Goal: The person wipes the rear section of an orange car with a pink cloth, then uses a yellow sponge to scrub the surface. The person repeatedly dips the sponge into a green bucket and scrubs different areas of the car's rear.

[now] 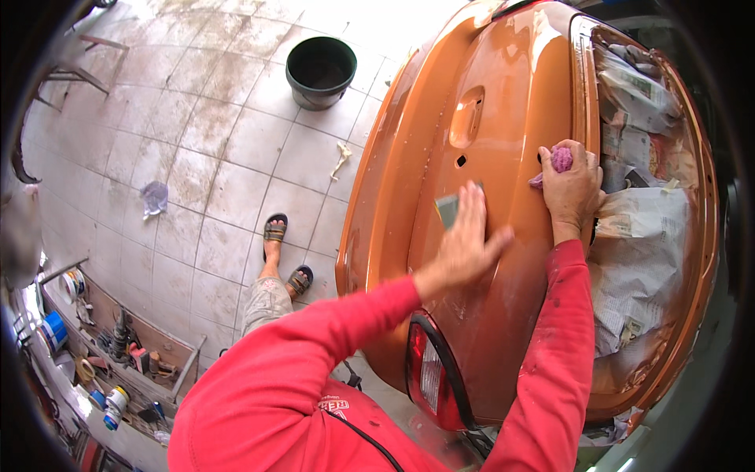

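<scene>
An orange car body [503,259] fills the right half of the view, its rear panel under both hands. My left hand [464,244] lies on the panel with fingers stretched together and thumb apart, pressing a folded grey-green sheet of sandpaper [447,209] against the paint. Part of the sheet is hidden under the fingers. Farther right, by the window's edge, my right hand [572,189] is closed around a bunched purple cloth [561,160] and rests on the car. A recessed handle area [467,118] and a small dark hole [462,161] lie beyond my left hand.
Printed paper sheets [641,252] cover the rear window opening. A red-and-clear tail light [429,374] sits near my arms. On the tiled floor [228,157] stand a black bucket [321,72] and a crumpled cloth [154,198]. A wooden tray of tools [141,346] lies lower left.
</scene>
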`<state>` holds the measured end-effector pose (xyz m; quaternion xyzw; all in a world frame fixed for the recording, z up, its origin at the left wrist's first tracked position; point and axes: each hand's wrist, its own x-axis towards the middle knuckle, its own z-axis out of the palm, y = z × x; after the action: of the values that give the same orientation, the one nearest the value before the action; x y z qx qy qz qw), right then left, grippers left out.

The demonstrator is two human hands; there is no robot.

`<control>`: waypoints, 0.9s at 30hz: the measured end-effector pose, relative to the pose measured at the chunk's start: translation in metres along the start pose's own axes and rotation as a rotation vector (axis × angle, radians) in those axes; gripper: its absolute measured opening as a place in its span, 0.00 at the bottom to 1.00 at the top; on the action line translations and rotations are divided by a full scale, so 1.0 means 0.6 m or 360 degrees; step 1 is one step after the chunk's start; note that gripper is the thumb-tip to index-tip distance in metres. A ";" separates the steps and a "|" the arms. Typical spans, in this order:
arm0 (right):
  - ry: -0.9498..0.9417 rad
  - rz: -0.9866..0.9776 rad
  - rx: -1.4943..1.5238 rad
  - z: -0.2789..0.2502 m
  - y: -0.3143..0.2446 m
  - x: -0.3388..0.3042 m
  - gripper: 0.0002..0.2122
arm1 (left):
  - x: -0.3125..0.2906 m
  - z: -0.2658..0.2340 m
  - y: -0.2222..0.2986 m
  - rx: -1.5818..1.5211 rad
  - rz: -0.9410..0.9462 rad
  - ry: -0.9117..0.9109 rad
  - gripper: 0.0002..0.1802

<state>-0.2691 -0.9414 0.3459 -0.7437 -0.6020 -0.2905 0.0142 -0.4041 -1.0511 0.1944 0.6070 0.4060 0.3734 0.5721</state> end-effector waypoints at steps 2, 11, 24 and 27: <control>0.0003 -0.0011 0.0033 -0.005 -0.003 0.012 0.16 | -0.036 -0.013 0.000 -0.0058 0.0199 -0.0043 0.57; -0.0059 0.0031 0.0023 -0.007 -0.037 0.009 0.16 | 0.017 -0.021 0.015 -0.0096 0.0157 0.0055 0.52; 0.0003 0.0003 0.0115 -0.010 -0.056 0.014 0.15 | 0.200 -0.095 -0.135 0.0081 -0.0286 0.0111 0.55; -0.0067 0.0037 0.0086 -0.018 -0.054 0.015 0.16 | 0.195 -0.084 -0.134 0.0085 -0.0212 0.0071 0.56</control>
<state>-0.3020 -0.9284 0.3480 -0.7558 -0.6011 -0.2583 0.0250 -0.4096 -0.9228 0.1162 0.5850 0.4680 0.3371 0.5701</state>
